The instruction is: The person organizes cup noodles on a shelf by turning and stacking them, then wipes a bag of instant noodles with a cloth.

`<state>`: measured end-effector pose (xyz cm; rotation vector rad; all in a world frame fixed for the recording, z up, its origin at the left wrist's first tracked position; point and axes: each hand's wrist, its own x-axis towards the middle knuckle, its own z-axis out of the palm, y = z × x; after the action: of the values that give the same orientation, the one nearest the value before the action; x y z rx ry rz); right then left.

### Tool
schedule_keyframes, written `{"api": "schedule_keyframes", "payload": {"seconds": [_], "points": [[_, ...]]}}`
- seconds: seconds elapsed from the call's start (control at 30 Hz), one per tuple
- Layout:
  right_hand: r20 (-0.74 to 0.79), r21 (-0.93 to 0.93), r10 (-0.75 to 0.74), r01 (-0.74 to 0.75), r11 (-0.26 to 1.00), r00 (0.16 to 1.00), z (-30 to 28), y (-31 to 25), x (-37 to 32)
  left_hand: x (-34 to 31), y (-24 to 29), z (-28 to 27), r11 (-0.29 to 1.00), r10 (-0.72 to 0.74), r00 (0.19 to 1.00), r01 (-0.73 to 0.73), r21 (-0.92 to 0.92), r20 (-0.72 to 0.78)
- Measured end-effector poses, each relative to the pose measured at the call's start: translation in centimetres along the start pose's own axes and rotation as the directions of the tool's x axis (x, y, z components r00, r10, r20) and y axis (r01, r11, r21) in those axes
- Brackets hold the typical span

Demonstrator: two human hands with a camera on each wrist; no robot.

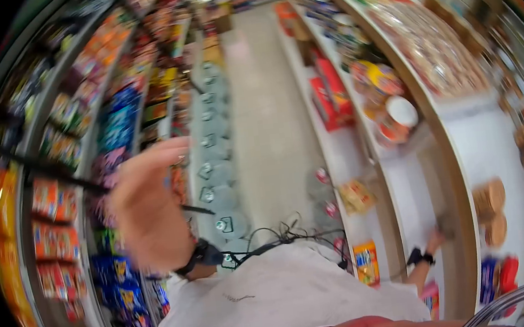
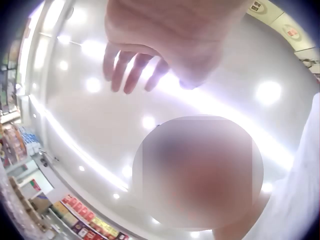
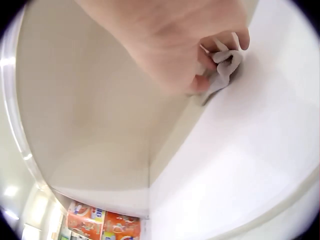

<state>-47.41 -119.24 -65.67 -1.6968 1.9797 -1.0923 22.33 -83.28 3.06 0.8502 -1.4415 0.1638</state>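
Observation:
My right hand (image 1: 437,239) reaches into a shelf bay on the right in the head view. Its curled fingers grip a crumpled pale grey cloth (image 3: 228,67), seen in the right wrist view. The cloth lies against the white shelf surface (image 3: 250,145), close to where it meets the beige panel (image 3: 95,100). Raised at the left in front of the stocked shelves, my left hand (image 1: 151,208) holds nothing. In the left wrist view the fingers (image 2: 135,72) of that hand hang loosely bent, with bright ceiling lights behind them.
A clear jar with a white lid (image 1: 401,112) stands further along the right shelf. An orange packet (image 1: 366,264) and a tan packet (image 1: 357,196) sit on a lower shelf. Large clear bottles (image 1: 212,150) line the aisle floor's left side. Black cables (image 1: 289,233) hang before my white shirt.

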Motion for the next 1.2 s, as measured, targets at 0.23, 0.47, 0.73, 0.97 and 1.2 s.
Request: {"api": "schedule_keyframes", "payload": {"seconds": [0.23,0.47,0.73,0.97,1.2], "points": [[0.087,0.009,-0.187,0.187,0.982,0.979,-3.8,-34.7,-5.3,-2.4,-6.0,-2.6,0.768,-0.6,0.79,0.526,0.365,0.123],[0.587,0.537,-0.476,0.125,0.834,0.655,-2.5,-71.6,-14.4,-5.1,-13.0,-7.0,0.794,-0.608,0.697,0.536,0.288,0.38],[0.6,0.765,-0.799,0.272,0.583,0.024,4.2,-92.1,-21.7,-8.0,-17.3,-15.4,0.811,-0.581,0.748,0.5,0.303,0.322],[0.569,0.815,-0.822,0.142,0.562,-0.011,12.8,-98.9,-24.0,-7.8,-20.9,-22.9,0.712,-0.698,0.703,0.657,0.248,0.138],[0.505,0.861,-0.845,0.162,0.482,-0.173,22.7,-104.5,-20.4,-4.2,-30.0,-25.5,0.736,-0.651,0.752,0.595,0.322,0.101]]}}
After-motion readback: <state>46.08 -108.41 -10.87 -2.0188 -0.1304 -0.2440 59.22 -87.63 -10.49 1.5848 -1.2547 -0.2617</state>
